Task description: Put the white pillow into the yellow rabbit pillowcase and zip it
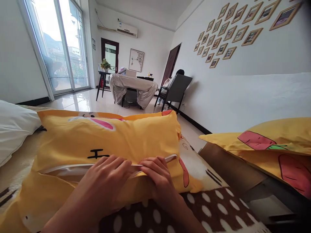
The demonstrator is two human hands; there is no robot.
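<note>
A yellow pillowcase (145, 136) with a cartoon print lies across the bed in front of me, plump with filling. Along its near side runs a long opening, where a white pillow (70, 171) shows through. My left hand (109, 178) is closed over the edge of this opening near the middle. Just to its right, my right hand (157, 173) pinches the same edge, fingers bent over the fabric. Both thumbs are mostly hidden. Loose yellow cloth spreads under my left forearm towards the lower left.
A brown blanket with white dots (206, 208) lies beneath. Another yellow pillow (262, 139) rests at the right, above a brown box-like surface (233, 166). A white pillow (14, 126) is at the left. Farther off are a covered table (133, 82) and a person in a chair (178, 89).
</note>
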